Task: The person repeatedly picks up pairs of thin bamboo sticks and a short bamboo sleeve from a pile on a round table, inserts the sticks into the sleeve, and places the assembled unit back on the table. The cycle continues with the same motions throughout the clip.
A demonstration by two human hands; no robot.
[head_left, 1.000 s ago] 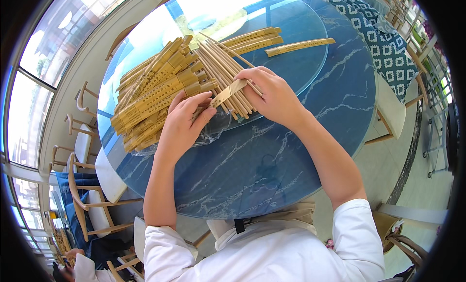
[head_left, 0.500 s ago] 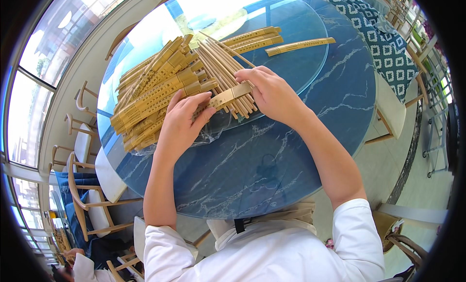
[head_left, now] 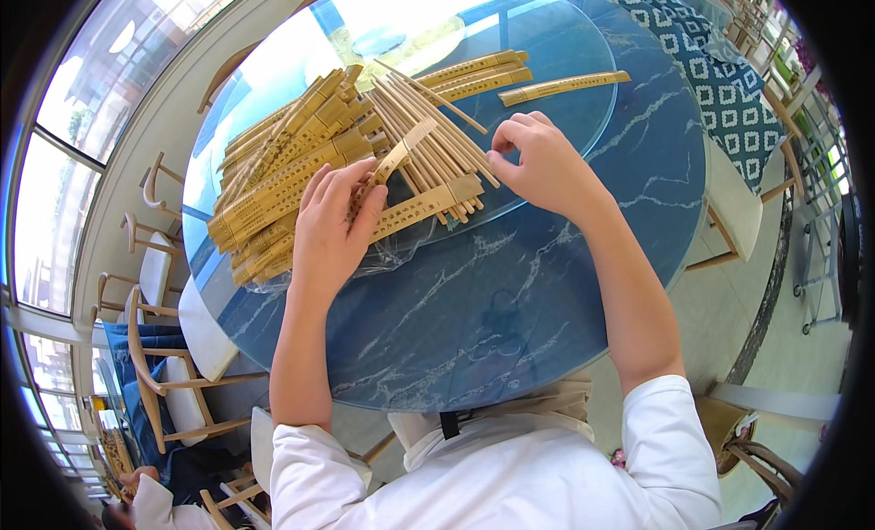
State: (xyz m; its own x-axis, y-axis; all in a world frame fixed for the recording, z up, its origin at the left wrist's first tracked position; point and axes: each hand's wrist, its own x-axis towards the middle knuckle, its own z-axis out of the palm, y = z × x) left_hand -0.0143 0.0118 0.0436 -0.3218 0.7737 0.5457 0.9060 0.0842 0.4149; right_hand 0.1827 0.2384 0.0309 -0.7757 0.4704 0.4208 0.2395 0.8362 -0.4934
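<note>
My left hand point(head_left: 335, 206) is closed, with thumb and fingers pinching a gold paper chopstick sleeve point(head_left: 407, 150) that tilts up across the chopsticks. A second gold sleeve point(head_left: 424, 206) runs out from beside my left thumb, over the chopsticks' near ends. Plain wooden chopsticks point(head_left: 415, 111) lie in a loose fan between my hands. My right hand point(head_left: 545, 165) hovers just right of their ends with fingers curled in. Whatever its fingertips may hold is hidden. A large heap of printed gold sleeves point(head_left: 283, 165) is piled beyond and left of my left hand.
Several gold sleeves point(head_left: 483, 72) lie past the chopsticks, and a single one point(head_left: 565, 87) lies farther right. All rest on a round blue marbled table point(head_left: 474, 320) with a glass turntable point(head_left: 597, 120). Clear plastic film point(head_left: 392, 255) is under the heap. Chairs point(head_left: 187, 393) surround the table.
My right hand has let go of the sleeve and moved right, off the chopsticks. The sleeve in my left hand now points up and away, and a second sleeve shows below it.
</note>
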